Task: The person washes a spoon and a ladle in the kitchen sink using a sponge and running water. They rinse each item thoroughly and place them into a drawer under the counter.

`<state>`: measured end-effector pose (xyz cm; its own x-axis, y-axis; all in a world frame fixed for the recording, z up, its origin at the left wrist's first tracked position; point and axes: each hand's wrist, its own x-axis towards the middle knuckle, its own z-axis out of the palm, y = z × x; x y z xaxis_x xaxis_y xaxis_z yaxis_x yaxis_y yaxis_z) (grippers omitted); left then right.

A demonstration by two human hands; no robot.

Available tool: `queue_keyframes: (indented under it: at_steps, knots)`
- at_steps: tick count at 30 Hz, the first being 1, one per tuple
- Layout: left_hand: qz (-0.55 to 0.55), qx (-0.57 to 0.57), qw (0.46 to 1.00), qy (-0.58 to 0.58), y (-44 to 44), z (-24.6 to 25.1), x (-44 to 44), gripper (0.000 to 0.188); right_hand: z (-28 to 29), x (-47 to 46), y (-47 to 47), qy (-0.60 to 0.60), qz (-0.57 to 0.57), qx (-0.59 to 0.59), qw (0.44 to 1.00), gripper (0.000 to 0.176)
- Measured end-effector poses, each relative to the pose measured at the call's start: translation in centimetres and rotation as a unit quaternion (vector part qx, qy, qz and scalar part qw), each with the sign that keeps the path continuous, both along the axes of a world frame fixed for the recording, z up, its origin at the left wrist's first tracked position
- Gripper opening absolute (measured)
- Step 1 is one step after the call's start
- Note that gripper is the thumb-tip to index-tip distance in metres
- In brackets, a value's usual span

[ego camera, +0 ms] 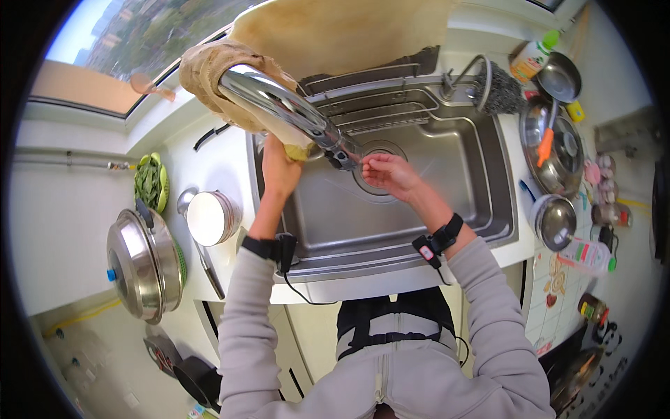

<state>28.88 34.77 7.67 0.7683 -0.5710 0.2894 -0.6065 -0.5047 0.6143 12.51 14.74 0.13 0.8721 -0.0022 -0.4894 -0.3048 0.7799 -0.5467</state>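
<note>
A chrome faucet (pixel 293 107) with a tan cloth (pixel 230 78) draped round its neck arches over the stainless steel sink (pixel 340 225). My left hand (pixel 281 165) is behind and left of the spout, beside a yellow-green item (pixel 298 152) that looks like a sponge or cloth. The faucet and cloth partly cover its fingers, so its grip is unclear. Just right of the spout's outlet and above the drain is my right hand (pixel 390 175), its fingers curled and the thumb near the fingertips. Whether it pinches anything small cannot be seen.
A wire rack (pixel 377 123) spans the sink's back. Left are stacked bowls (pixel 212 219), a ladle (pixel 209 272), a lidded steel pot (pixel 138 264) and a basket of green leaves (pixel 151 183). Right are a steel wool-like grey mesh (pixel 500 89), a small pan (pixel 559 77), a pot lid (pixel 560 165) and a plastic bottle (pixel 586 255).
</note>
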Motion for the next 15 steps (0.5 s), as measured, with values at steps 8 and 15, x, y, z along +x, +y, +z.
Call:
queue_keyframes:
  at_steps: [8,15]
  knots:
    - [-0.050,0.062,0.992,0.100,0.8,-3.1,3.1,0.032,1.8,-0.9,5.0,0.007,-0.100,0.043,0.994,0.012]
    - [-0.111,-0.014,0.975,0.194,3.4,-2.3,1.7,0.029,1.3,1.0,6.9,-0.008,-0.234,0.074,0.969,0.004]
